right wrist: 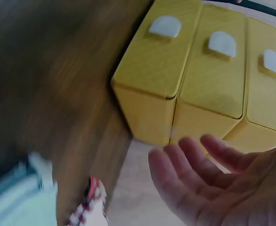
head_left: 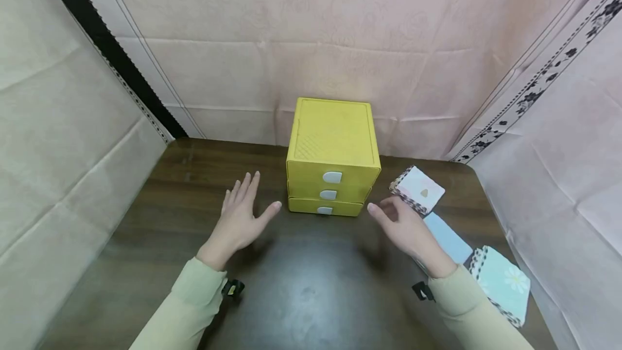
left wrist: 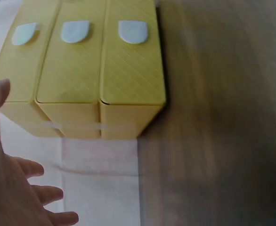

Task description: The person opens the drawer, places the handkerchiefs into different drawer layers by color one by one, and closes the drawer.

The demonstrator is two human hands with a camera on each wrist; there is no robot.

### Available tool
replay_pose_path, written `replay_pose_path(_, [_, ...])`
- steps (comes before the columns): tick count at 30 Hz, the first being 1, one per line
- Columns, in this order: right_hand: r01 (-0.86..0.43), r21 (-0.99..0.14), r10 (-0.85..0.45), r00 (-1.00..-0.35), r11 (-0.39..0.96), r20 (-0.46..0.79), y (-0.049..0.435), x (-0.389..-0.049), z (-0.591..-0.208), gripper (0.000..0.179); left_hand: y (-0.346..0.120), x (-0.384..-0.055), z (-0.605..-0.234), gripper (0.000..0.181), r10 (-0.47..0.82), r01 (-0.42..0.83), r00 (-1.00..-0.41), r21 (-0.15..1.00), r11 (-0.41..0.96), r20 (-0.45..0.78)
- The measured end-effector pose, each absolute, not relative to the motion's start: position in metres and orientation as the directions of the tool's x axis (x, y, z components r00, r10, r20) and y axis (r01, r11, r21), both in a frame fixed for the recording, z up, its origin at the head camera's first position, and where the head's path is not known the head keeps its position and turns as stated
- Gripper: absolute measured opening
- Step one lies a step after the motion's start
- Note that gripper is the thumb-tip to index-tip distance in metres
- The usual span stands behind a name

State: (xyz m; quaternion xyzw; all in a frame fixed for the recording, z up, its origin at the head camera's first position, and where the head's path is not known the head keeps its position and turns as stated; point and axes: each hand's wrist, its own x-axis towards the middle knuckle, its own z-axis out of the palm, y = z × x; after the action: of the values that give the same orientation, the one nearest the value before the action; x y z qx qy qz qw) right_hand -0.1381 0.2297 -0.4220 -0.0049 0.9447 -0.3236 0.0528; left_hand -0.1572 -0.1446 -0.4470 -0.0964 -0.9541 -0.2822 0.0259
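Tabletop (head_left: 160, 220) — box top (head_left: 335, 128), seemingly head-only

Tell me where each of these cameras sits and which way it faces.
Head: worn on the head, facing forward and down at the yellow box on the table; left hand, right hand and pale sleeves show.
Left wrist: worn there, facing the box's front and left side; part of the left hand shows.
Right wrist: worn there, facing the box's front and right side; part of the right hand shows.
Both wrist views share the box's three white handles.
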Motion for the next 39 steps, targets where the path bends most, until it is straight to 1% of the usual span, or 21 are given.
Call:
replay_pose_path(3, [0.055,-0.7,-0.076,-0.985,0.712,-0.155,0.227,-0.138,-0.419,0.072,-0.139,-0.161,-0.438,0.088,0.179,0.208,-0.978,0.618,0.758,0.109])
replay_pose_path(6, [0.083,-0.798,-0.12,-0.974,0.597,-0.191,0.22,-0.139,-0.416,0.07,-0.133,-0.164,-0.429,0.08,0.179,0.216,-0.975,0.711,0.67,0.128])
replay_pose_path(9, [0.129,-0.873,-0.161,-0.96,0.471,-0.229,0.211,-0.139,-0.409,0.067,-0.127,-0.169,-0.42,0.072,0.168,0.227,-0.973,0.795,0.562,0.16])
replay_pose_path(14, [0.173,-0.924,-0.22,-0.941,0.342,-0.257,0.196,-0.142,-0.404,0.071,-0.118,-0.18,-0.406,0.063,0.163,0.264,-0.962,0.903,0.34,0.22])
replay_pose_path(17, [0.171,-0.946,-0.248,-0.938,0.276,-0.242,0.188,-0.145,-0.407,0.075,-0.113,-0.186,-0.399,0.06,0.161,0.275,-0.957,0.926,0.258,0.24])
replay_pose_path(26, [0.199,-0.972,-0.266,-0.937,0.125,-0.226,0.165,-0.152,-0.404,0.079,-0.1,-0.2,-0.384,0.063,0.146,0.248,-0.963,0.953,0.171,0.225])
replay_pose_path(31, [0.211,-0.977,-0.264,-0.941,0.036,-0.213,0.156,-0.158,-0.403,0.082,-0.094,-0.207,-0.378,0.064,0.11,0.238,-0.968,0.96,0.146,0.223])
replay_pose_path(35, [0.213,-0.977,-0.247,-0.947,-0.009,-0.205,0.151,-0.161,-0.402,0.081,-0.091,-0.212,-0.374,0.066,0.094,0.209,-0.976,0.965,0.161,0.195])
replay_pose_path(39, [0.226,-0.973,-0.231,-0.95,-0.042,-0.211,0.15,-0.161,-0.4,0.076,-0.087,-0.217,-0.374,0.065,0.113,0.159,-0.984,0.965,0.208,0.138])
